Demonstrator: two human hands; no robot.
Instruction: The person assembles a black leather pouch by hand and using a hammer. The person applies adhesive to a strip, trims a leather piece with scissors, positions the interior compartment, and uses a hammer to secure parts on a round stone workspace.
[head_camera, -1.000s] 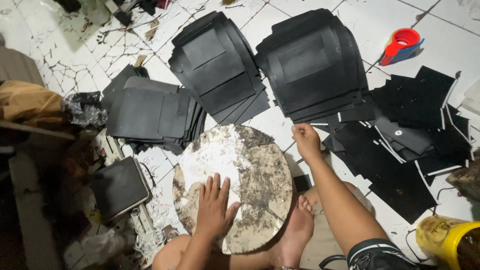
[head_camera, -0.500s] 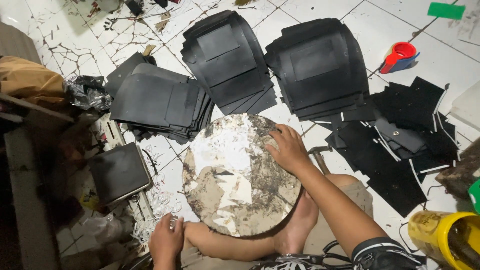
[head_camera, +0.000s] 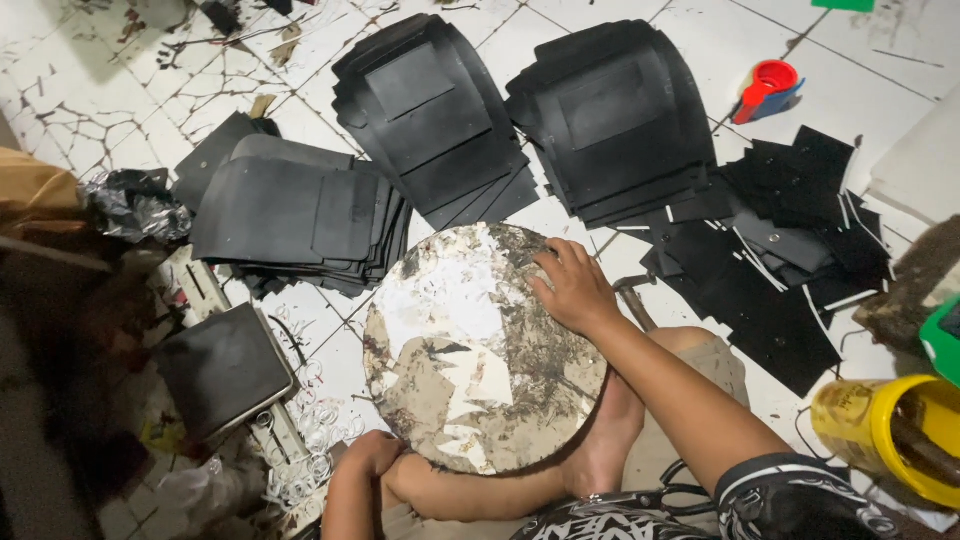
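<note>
The white tiled floor fills the frame, cracked and littered in the upper left. On it, across the upper half, lie three stacks of black cut sheets: one at centre left, one at upper centre, and one at upper right of centre. To the right of those sits a looser heap of smaller black pieces, spread toward the right edge.

In the middle of the frame is the round work board, stained and flaking, pale patches over a dark surface. It rests over your legs, with your bare foot showing under its lower right edge.

Your right hand lies flat on the board's upper right edge, palm down, fingers spread and gripping nothing. Your left hand is down at the bottom of the frame, just below the board's lower left rim; you cannot tell from this view whether it is curled on anything.

A dark flat box sits at lower left, with a scatter of small metal rings just beside it. A yellow pot stands at the lower right edge. A red tape dispenser lies at upper right, well apart from your hands. Scissors peek out by your knee.
</note>
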